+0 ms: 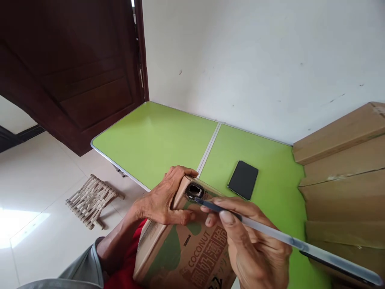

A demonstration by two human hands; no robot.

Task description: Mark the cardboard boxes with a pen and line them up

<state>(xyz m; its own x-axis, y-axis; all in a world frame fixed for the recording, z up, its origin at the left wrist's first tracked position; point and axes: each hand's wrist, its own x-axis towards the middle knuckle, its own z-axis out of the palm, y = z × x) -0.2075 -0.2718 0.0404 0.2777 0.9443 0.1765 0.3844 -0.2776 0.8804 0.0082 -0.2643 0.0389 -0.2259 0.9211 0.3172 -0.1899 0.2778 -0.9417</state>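
A brown cardboard box [168,261] printed "COCONUT" with green shapes is tilted close in front of me. Near its upper edge is a small ragged hole [196,190] with dark ink marks round it. My left hand [170,200] grips the box's upper left corner, thumb on the printed face and fingers over the edge. In my right hand [249,237] is a pen [267,229] with a translucent barrel and dark grip, held between thumb and fingers. Its tip is at the lower left rim of the hole.
A green folding table [162,132] stands against the white wall. On it lies a black smartphone [243,180]. Several cardboard boxes [345,176] are at the right. A woven folding stool [92,200] is on the tiled floor, left, near a dark wooden door [90,68].
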